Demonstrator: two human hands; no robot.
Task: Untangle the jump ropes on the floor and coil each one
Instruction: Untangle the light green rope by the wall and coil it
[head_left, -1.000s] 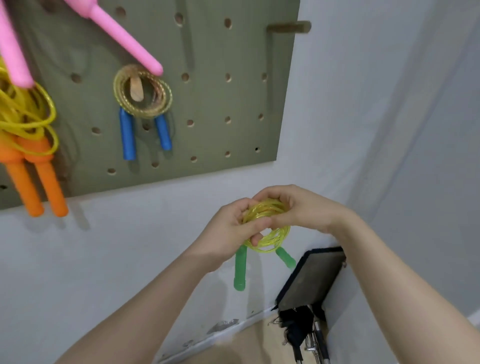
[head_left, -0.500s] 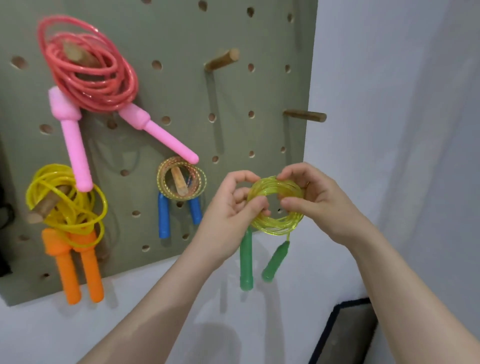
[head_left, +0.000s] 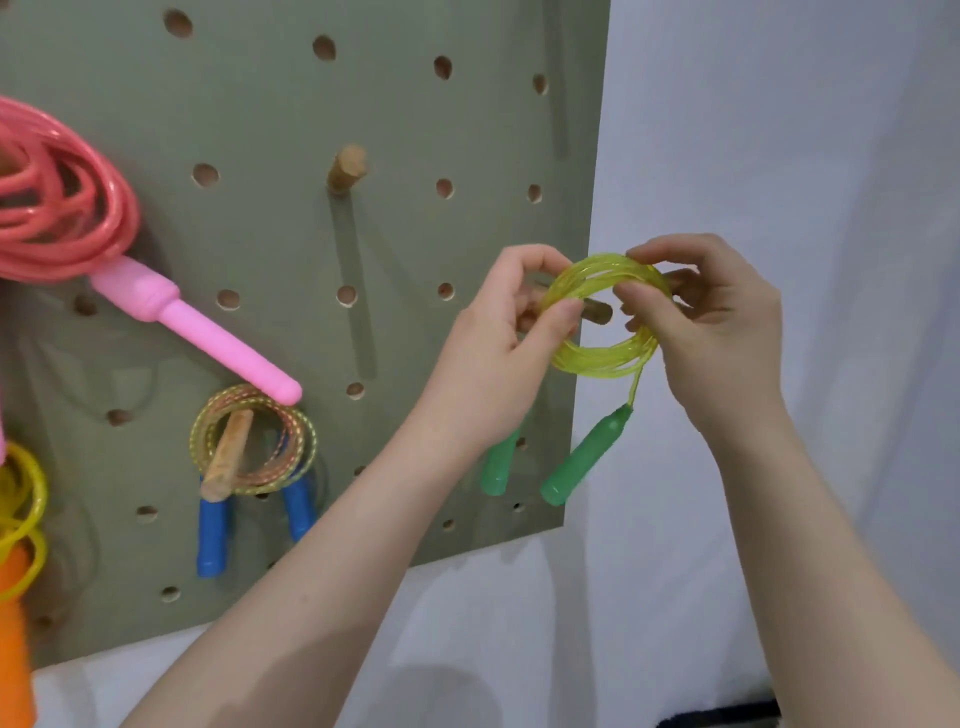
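A coiled translucent yellow-green plastic jump rope (head_left: 605, 358) is held up between two bare hands in front of the right edge of a grey-green wooden pegboard (head_left: 291, 104) mounted on a white wall (head_left: 779, 130). The coil's left side is pinched between the thumb and curled fingers of the left hand (head_left: 498, 353), while its upper right side is pinched by the thumb and fingertips of the right hand (head_left: 711, 332). A short wooden peg (head_left: 597, 310) is seen through the ring of the coil; whether the rope touches the peg cannot be told. Two green plastic handles (head_left: 584, 460) are seen hanging below the coil, one partly hidden behind the left wrist.

To the left on the board, a multicoloured speckled rope with blue handles (head_left: 254, 441) is hung over a slanted wooden peg (head_left: 228, 454). Above it, a coiled coral-pink rope with pink handles (head_left: 67, 213) is hung, one handle pointing down to the right. At the far left edge, a yellow rope with orange handles (head_left: 21, 519) is partly cut off. A bare wooden peg (head_left: 347, 167) is seen protruding higher up near the board's middle.
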